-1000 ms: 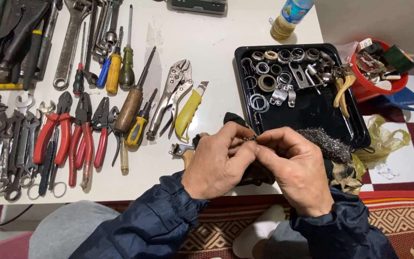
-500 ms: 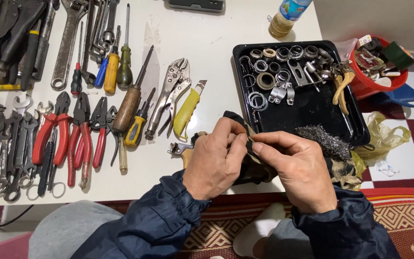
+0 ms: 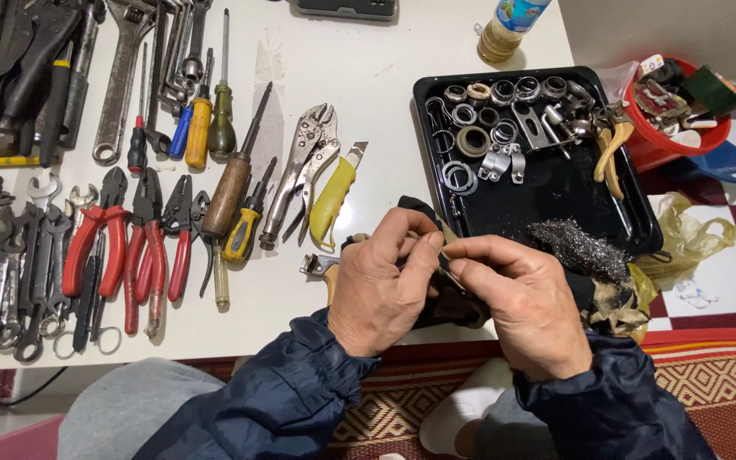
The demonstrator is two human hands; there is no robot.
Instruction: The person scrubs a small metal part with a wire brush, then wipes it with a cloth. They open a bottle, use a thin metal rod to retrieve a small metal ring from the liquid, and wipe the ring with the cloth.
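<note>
My left hand (image 3: 383, 285) and my right hand (image 3: 526, 302) meet over the near edge of the white table (image 3: 385, 102). Together their fingertips pinch a small dark metal piece (image 3: 442, 262), held against a dark cloth (image 3: 449, 307) bunched under my palms. Most of the piece is hidden by my fingers. A wad of steel wool (image 3: 579, 249) lies just right of my right hand, at the near corner of a black tray (image 3: 555, 200). A small metal tool with a tan handle (image 3: 321, 268) pokes out left of my left hand.
The black tray holds several metal rings and clamps (image 3: 491, 128). Left of it lie a yellow utility knife (image 3: 336, 192), locking pliers (image 3: 304, 166), screwdrivers (image 3: 232, 183), red-handled pliers (image 3: 134, 247) and wrenches (image 3: 6, 273). A red bowl of parts (image 3: 679, 106) and a bottle (image 3: 504, 30) stand far right.
My hands have shifted slightly right and toward me, and the fingers have re-gripped the small piece. Everything on the table lies as before.
</note>
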